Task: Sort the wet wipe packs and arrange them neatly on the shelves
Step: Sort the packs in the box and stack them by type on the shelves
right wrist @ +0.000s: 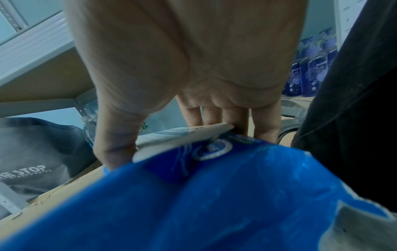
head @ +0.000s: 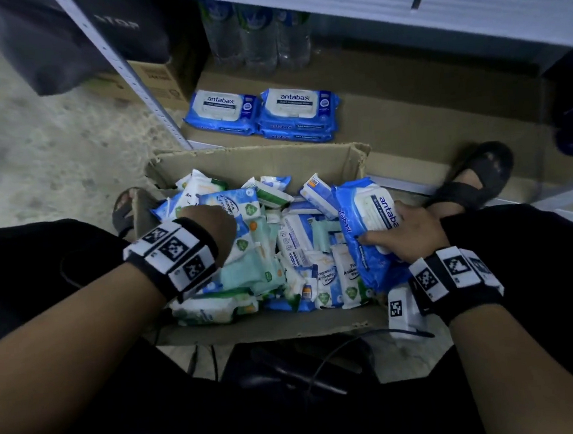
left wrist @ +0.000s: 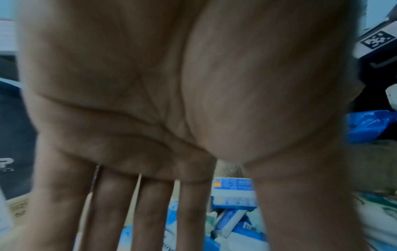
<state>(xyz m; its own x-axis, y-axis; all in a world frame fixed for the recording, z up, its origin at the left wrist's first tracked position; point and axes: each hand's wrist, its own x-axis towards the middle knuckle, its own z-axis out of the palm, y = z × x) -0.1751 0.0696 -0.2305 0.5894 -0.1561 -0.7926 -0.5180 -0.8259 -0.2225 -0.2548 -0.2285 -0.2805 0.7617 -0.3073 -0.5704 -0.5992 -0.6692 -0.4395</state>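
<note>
The metal shelf frame [head: 140,88] stands ahead of me, its lowest level lined with a cardboard sheet [head: 406,106] that lies bare to the right of the stacked packs. On that sheet sit two piles of blue antabax packs [head: 264,115], side by side and touching, close to the front left edge beside the upright. Behind them stand water bottles [head: 259,39], and a brown carton [head: 147,84] sits outside the upright.

Between my knees is the open cardboard box [head: 257,159], its far wall torn along the rim, filled with a loose heap of mixed wet wipe packs [head: 280,251] in blue, white and pale green. My sandalled foot [head: 472,183] rests just beyond the box's right corner.

My right hand [head: 411,231] is at the box's right side, the grip closed around a large blue antabax pack [head: 367,231] standing on its edge: thumb on the white lid face, fingers [right wrist: 266,125] behind it. The pack leans against the heap, close to the box wall.

My left hand [head: 211,229] reaches into the left part of the box, the grip spread, fingers [left wrist: 154,212] straight and slightly apart above the packs; whether they touch any I cannot tell.
</note>
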